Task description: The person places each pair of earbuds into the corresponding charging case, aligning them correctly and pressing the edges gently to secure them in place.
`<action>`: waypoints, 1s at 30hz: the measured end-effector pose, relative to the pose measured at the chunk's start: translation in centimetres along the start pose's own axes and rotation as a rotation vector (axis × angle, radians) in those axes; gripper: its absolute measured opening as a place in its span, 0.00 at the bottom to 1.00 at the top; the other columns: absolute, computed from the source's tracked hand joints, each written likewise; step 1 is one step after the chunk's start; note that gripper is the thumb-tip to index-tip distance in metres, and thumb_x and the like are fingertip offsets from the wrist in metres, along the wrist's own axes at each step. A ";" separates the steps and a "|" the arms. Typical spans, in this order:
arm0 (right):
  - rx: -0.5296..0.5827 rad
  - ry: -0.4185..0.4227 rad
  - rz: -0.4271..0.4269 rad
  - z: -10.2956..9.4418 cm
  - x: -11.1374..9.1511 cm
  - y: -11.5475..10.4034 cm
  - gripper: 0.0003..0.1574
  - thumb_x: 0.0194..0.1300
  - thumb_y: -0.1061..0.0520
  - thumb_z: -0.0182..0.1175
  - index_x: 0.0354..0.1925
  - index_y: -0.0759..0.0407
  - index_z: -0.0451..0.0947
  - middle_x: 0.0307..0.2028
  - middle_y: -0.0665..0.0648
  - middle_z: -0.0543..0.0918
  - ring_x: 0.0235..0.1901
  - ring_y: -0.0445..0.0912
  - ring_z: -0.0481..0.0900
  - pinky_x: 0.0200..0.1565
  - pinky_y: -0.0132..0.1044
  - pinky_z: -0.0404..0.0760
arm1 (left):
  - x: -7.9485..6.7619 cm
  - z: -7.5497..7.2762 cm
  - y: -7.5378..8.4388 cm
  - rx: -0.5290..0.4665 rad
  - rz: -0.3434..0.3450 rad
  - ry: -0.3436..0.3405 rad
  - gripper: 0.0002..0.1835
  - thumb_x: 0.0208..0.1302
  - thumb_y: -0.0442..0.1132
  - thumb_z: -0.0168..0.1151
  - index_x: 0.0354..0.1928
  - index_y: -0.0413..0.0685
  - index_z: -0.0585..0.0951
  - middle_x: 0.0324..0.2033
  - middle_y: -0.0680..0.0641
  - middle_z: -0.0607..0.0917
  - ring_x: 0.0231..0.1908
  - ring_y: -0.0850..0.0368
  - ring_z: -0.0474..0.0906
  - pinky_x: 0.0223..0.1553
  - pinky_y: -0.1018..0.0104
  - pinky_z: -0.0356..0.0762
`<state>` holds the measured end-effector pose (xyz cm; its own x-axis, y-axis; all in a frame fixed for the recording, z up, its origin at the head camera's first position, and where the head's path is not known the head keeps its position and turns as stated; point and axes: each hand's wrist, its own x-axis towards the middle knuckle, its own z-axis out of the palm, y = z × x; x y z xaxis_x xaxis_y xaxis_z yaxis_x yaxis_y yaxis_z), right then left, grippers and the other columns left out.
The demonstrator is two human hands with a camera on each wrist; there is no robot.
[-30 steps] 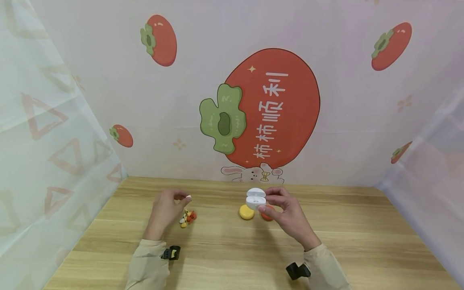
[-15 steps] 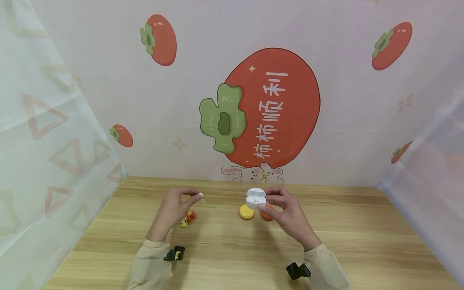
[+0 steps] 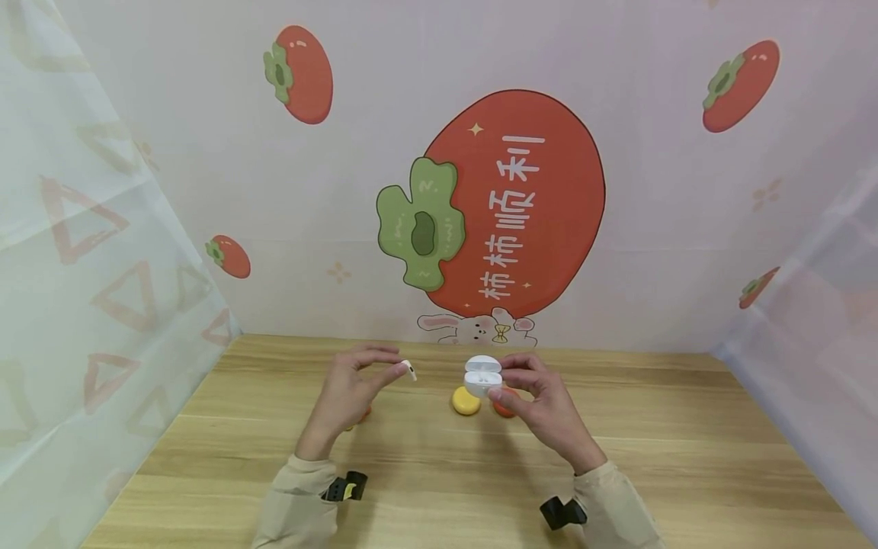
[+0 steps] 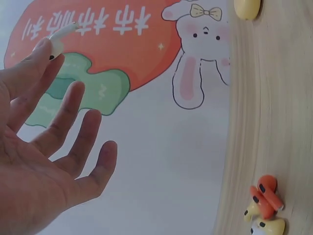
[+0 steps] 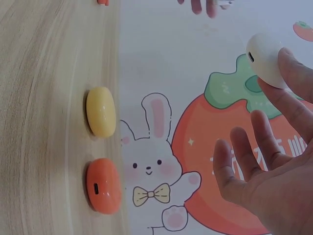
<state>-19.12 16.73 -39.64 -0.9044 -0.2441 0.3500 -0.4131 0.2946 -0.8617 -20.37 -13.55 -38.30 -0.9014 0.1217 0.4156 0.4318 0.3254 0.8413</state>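
Note:
My left hand (image 3: 346,393) pinches a white earbud (image 3: 409,370) between thumb and index finger, its stem pointing away from the fingertips. The other fingers are loosely spread in the left wrist view. To the right, my right hand (image 3: 549,408) grips a white earbud case (image 3: 483,383) by its side, thumb in front. The case lid (image 3: 483,364) stands raised, with the inside facing me. Both hands are above the table, and a gap separates the earbud from the case. In the right wrist view the underside of the case (image 5: 266,58) shows a dark port.
On the table (image 3: 439,473) lie a yellow case (image 3: 466,401) and an orange case (image 3: 505,404), below and behind the held case. Several orange, yellow and white earbuds (image 4: 266,205) lie in a small pile, mostly hidden by the left hand in the head view. A printed backdrop (image 3: 309,191) rises behind.
My left hand has moved right with the white earbud, coming closer to the case and now covering most of the earbud pile. The right hand and the opened case have stayed nearly still.

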 end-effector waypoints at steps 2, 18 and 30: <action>0.003 -0.002 -0.002 0.0 0.0 0.0 0.11 0.63 0.59 0.72 0.44 0.60 0.89 0.52 0.55 0.77 0.55 0.51 0.74 0.58 0.48 0.78 | 0.0 0.2 0.2 -0.019 -0.001 0.004 0.06 0.60 0.37 0.75 0.38 0.44 0.91 0.48 0.44 0.86 0.56 0.47 0.79 0.61 0.42 0.70; 0.079 -0.039 0.036 0.6 0.0 -0.3 0.12 0.64 0.59 0.71 0.46 0.62 0.88 0.53 0.59 0.75 0.52 0.61 0.78 0.38 0.40 0.86 | -0.1 2.7 2.0 -0.086 0.064 0.047 0.06 0.55 0.36 0.78 0.36 0.46 0.91 0.48 0.47 0.85 0.56 0.49 0.78 0.57 0.46 0.72; -0.056 -0.024 -0.046 1.1 0.0 -0.3 0.14 0.63 0.56 0.73 0.47 0.58 0.89 0.52 0.55 0.78 0.55 0.52 0.76 0.57 0.58 0.77 | -0.3 4.4 2.6 -0.121 0.085 0.076 0.06 0.54 0.37 0.79 0.35 0.48 0.92 0.49 0.49 0.84 0.56 0.51 0.77 0.59 0.46 0.68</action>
<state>-18.89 15.63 -39.83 -0.8815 -0.2810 0.3796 -0.4605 0.3336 -0.8226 -19.11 -8.58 -37.80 -0.8581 0.0714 0.5084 0.5117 0.2008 0.8354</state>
